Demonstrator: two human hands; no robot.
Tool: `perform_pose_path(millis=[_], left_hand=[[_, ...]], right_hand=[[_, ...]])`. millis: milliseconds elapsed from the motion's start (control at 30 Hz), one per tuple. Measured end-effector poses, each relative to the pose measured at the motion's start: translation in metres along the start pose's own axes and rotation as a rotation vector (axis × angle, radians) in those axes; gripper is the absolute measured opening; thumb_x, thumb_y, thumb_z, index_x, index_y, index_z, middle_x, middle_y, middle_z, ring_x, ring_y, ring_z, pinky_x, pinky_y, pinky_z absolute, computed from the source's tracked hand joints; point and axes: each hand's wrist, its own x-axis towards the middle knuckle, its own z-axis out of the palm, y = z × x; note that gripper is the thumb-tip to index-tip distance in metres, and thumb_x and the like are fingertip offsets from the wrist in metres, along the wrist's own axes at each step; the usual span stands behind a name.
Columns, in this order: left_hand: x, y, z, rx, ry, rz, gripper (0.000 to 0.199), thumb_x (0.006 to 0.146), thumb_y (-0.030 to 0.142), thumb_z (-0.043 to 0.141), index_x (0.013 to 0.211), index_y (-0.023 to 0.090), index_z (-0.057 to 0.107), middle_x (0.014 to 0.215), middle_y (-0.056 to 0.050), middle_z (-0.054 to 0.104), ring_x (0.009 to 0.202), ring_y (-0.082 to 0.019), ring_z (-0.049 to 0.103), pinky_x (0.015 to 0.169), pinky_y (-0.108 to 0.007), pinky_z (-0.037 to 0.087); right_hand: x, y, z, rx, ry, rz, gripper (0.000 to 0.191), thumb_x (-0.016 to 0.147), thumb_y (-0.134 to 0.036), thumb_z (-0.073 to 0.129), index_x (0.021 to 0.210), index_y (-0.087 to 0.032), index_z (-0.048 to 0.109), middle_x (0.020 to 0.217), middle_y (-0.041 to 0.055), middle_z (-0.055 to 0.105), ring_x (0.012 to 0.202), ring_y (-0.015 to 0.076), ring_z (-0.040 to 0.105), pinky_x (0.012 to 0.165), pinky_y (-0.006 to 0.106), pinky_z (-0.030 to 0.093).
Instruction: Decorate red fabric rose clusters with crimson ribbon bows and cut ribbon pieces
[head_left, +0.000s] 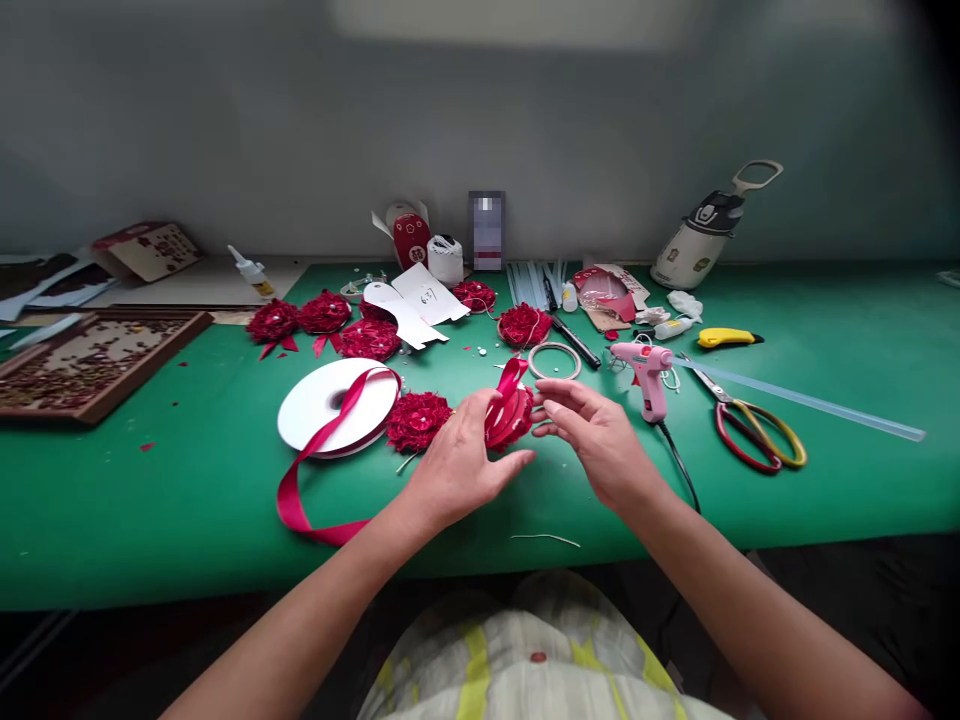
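Note:
Near the middle of the green table, my left hand (469,455) holds a red rosette (510,418), its thumb apart. A loop of red ribbon (512,376) stands up from the rosette's top. On the rosette's right side is my right hand (596,437), fingers slightly curled and apart, fingertips beside its edge. Left of my left hand lies another ruffled red flower (420,421). Beyond it a white ribbon spool (311,400) lies flat, and its red ribbon trails over the spool and onto the table under my left forearm.
A pink glue gun (651,385), scissors (757,435) and a yellow cutter (726,338) lie to the right. Several red flowers (367,338) are behind the spool. A bottle (694,245) and phone (487,230) stand at the back; a framed tray (97,375) lies left.

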Motion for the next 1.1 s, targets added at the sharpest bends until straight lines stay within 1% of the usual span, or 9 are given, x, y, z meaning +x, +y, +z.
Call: perform_pose_path(millis=[167,267,367,467,633,767,867,967,1100], left_hand=[[0.003,0.005,-0.022,-0.674,0.150,-0.111,0.040,0.080,0.033,0.062,0.115,0.019,0.049,0.109,-0.008,0.063,0.100,-0.024,0.061,0.088,-0.039,0.047],[0.005,0.009,-0.038,-1.054,0.186,-0.184,0.037,0.081,0.027,0.060,0.116,0.017,0.053,0.108,-0.009,0.065,0.099,-0.025,0.062,0.085,-0.040,0.050],[0.006,0.014,-0.047,-1.293,0.196,-0.261,0.035,0.081,0.022,0.058,0.115,0.016,0.057,0.104,-0.009,0.068,0.099,-0.026,0.063,0.086,-0.043,0.051],[0.008,0.021,-0.045,-1.440,0.124,-0.303,0.034,0.082,0.019,0.056,0.116,0.015,0.058,0.104,-0.010,0.069,0.099,-0.027,0.064,0.088,-0.046,0.050],[0.013,0.031,-0.032,-1.497,0.037,-0.413,0.030,0.080,0.017,0.057,0.110,0.015,0.062,0.101,-0.008,0.070,0.097,-0.025,0.065,0.090,-0.044,0.049],[0.013,0.027,-0.029,-1.400,0.016,-0.439,0.029,0.075,0.014,0.063,0.105,0.014,0.065,0.101,-0.008,0.070,0.099,-0.024,0.063,0.091,-0.037,0.047],[0.010,0.018,-0.033,-1.285,-0.081,-0.375,0.034,0.075,0.014,0.064,0.109,0.015,0.064,0.105,-0.009,0.069,0.103,-0.024,0.062,0.093,-0.035,0.045],[0.008,0.013,-0.041,-1.164,-0.156,-0.315,0.038,0.078,0.019,0.064,0.116,0.017,0.061,0.114,-0.010,0.065,0.107,-0.024,0.059,0.094,-0.035,0.043],[0.011,0.013,-0.045,-1.030,-0.152,-0.288,0.041,0.076,0.025,0.069,0.115,0.018,0.061,0.113,-0.012,0.065,0.102,-0.026,0.061,0.091,-0.038,0.043]], right_hand=[[0.005,-0.030,0.028,0.009,-0.161,-0.262,0.022,0.083,-0.026,0.058,0.103,-0.021,0.066,0.101,0.0054,0.067,0.091,0.0193,0.062,0.075,0.035,0.053],[0.010,-0.040,0.034,0.032,-0.119,-0.363,0.021,0.085,-0.026,0.057,0.104,-0.022,0.066,0.100,0.0047,0.067,0.091,0.0185,0.062,0.081,0.036,0.052],[0.016,-0.035,0.029,-0.001,-0.029,-0.309,0.024,0.083,-0.031,0.062,0.104,-0.021,0.066,0.101,0.0061,0.067,0.097,0.0206,0.060,0.083,0.037,0.049],[0.018,-0.022,0.024,0.023,-0.100,-0.140,0.030,0.080,-0.038,0.064,0.104,-0.021,0.066,0.106,0.0073,0.066,0.102,0.0230,0.058,0.086,0.038,0.047],[0.010,-0.014,0.026,0.252,-0.269,-0.039,0.034,0.081,-0.039,0.063,0.111,-0.021,0.065,0.109,0.0070,0.067,0.102,0.0233,0.060,0.092,0.038,0.044],[0.009,-0.013,0.025,0.264,-0.189,-0.035,0.029,0.078,-0.033,0.066,0.104,-0.020,0.068,0.103,0.0062,0.070,0.096,0.0226,0.061,0.087,0.036,0.046],[0.013,-0.011,0.021,0.208,-0.124,-0.034,0.026,0.075,-0.029,0.069,0.098,-0.019,0.069,0.093,0.0053,0.071,0.088,0.0214,0.062,0.078,0.033,0.048],[0.016,-0.013,0.020,0.134,-0.096,-0.023,0.025,0.072,-0.029,0.070,0.094,-0.017,0.070,0.084,0.0043,0.070,0.076,0.0187,0.062,0.067,0.031,0.049],[0.018,-0.022,0.022,0.014,-0.110,-0.020,0.024,0.070,-0.031,0.071,0.087,-0.014,0.070,0.076,0.0030,0.068,0.066,0.0157,0.059,0.061,0.028,0.048]])
